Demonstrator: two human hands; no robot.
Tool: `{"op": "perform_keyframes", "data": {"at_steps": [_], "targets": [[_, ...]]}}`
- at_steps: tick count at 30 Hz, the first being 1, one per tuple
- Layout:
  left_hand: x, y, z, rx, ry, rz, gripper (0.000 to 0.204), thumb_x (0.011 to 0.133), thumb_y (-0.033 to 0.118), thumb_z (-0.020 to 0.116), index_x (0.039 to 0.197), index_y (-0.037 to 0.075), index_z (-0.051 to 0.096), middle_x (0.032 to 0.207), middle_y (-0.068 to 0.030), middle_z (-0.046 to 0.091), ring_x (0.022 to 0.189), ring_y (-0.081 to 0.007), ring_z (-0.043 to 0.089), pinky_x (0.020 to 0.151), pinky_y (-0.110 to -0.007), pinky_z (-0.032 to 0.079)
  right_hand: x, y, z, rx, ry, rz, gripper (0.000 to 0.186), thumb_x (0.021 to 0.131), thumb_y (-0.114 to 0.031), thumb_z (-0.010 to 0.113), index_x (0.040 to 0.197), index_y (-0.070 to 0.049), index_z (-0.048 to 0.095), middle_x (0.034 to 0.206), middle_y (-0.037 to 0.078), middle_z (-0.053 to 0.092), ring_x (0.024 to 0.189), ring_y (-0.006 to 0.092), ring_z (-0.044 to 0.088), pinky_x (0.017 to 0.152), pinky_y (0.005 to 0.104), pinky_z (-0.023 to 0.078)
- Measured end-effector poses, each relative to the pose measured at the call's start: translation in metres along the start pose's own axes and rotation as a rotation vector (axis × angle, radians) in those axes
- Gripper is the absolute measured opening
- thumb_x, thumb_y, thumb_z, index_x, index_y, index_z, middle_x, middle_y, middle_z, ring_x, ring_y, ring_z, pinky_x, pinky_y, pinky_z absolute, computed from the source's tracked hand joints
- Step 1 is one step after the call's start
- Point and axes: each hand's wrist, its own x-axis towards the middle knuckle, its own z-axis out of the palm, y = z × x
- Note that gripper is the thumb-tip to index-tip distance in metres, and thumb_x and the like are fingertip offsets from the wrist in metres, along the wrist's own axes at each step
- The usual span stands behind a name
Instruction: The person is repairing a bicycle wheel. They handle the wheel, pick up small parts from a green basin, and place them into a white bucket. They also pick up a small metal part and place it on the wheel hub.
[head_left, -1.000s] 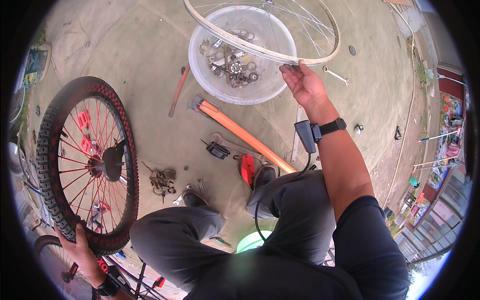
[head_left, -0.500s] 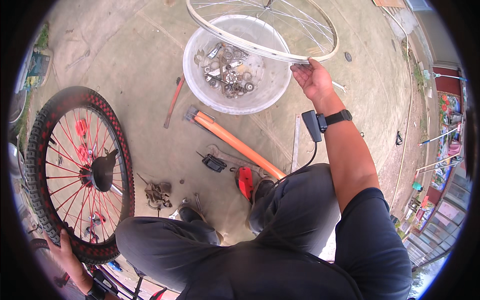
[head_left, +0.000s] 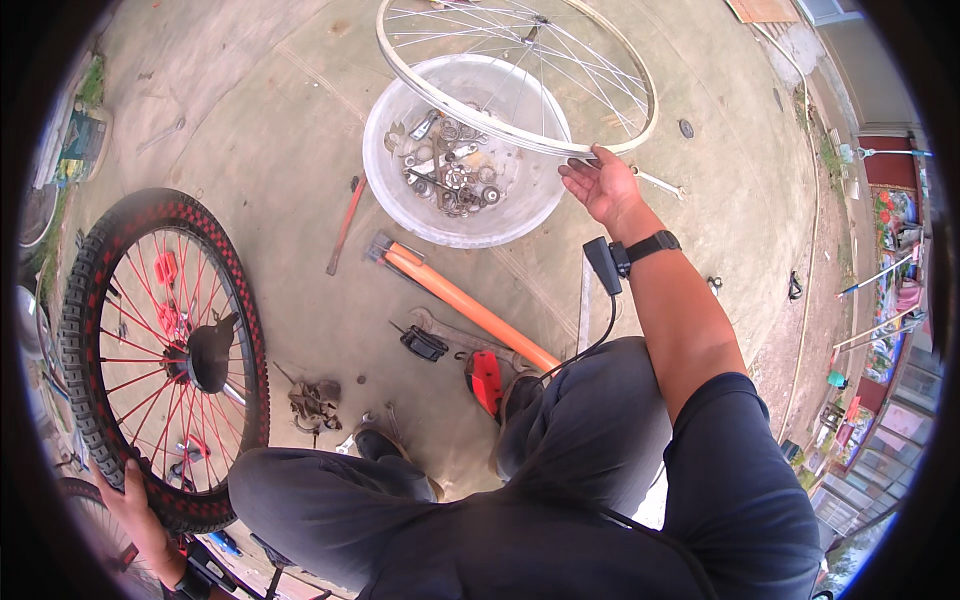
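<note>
Pale wheel (head_left: 532, 32), far: right hand (head_left: 605, 188) pinching its near edge; left hand (head_left: 138, 515) gripping red-spoked wheel (head_left: 177, 362), near left; I'm favouring even support.

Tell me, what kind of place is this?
Probably an outdoor bike-fixing spot: there's a black-and-red wheel, a pale-rimmed wheel and a tub of metal parts.

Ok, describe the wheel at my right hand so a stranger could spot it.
Find the big round tub, top centre. The wheel overlapping it touches your right hand. It is slim and pale, unlike the chunky black-and-red wheel at your left hand.
</note>
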Motion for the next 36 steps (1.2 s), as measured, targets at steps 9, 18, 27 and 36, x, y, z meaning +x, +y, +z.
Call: {"op": "perform_keyframes", "data": {"at_steps": [9,18,27,36], "targets": [[-0.001,-0.001,0.003,0.077,0.115,0.015,0.066,0.097,0.017,0.064,0.150,-0.008,0.033,0.138,-0.0148,0.052,0.120,-0.0211,0.052,0.107,-0.033,0.038,-0.001,0.007,0.033,0.102,-0.181,0.009,0.045,0.107,-0.023,0.042,0.141,0.005,0.038,0.131,0.029,0.056,0.116,0.0404,0.063,0.095,0.0453,0.057],[0.002,-0.008,0.003,0.138,0.163,0.062,0.063,0.097,0.017,0.062,0.149,-0.006,0.037,0.131,-0.0144,0.056,0.113,-0.0203,0.057,0.101,-0.032,0.043,0.022,-0.018,0.009,0.190,0.052,-0.163,0.034,0.107,-0.020,0.044,0.129,0.006,0.044,0.121,0.025,0.059,0.111,0.0371,0.065,0.096,0.0448,0.058],[0.008,-0.020,-0.005,0.071,0.059,-0.011,0.065,0.097,0.020,0.063,0.150,-0.006,0.036,0.123,-0.0130,0.058,0.103,-0.0190,0.057,0.095,-0.033,0.046,0.051,-0.029,-0.043,0.301,0.198,-0.204,0.039,0.107,-0.020,0.046,0.135,0.007,0.041,0.129,0.026,0.052,0.114,0.0410,0.062,0.097,0.0515,0.057],[0.012,-0.030,-0.008,0.152,0.125,0.036,0.068,0.097,0.026,0.064,0.151,-0.005,0.035,0.124,-0.0149,0.057,0.107,-0.0211,0.056,0.097,-0.034,0.046,0.073,-0.029,-0.074,0.419,0.152,-0.205,0.045,0.107,-0.021,0.045,0.143,0.005,0.034,0.141,0.026,0.042,0.128,0.0419,0.050,0.109,0.0564,0.045]]}}
